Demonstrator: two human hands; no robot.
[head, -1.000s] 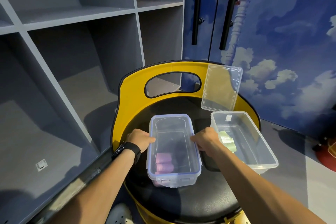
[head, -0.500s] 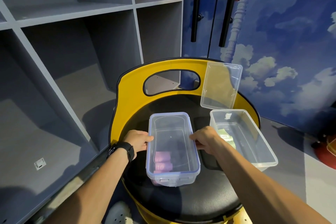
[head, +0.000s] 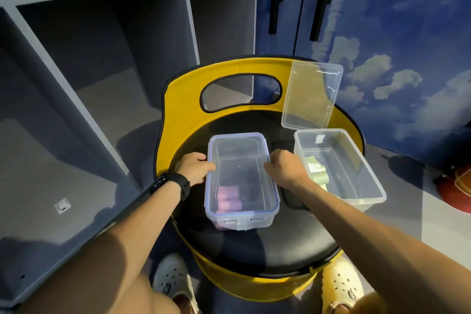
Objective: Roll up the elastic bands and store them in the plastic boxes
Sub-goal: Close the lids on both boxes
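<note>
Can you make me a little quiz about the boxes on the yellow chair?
1. True or false: the lidded box holds the purple rolls.
2. What colour are the rolls in the open box?
3. Where is the loose lid? A) flat on the seat B) leaning on the chair back C) on the shelf

Key: 1 true. 2 green. 3 B. The left hand and right hand press on the long sides of the lidded box.
</note>
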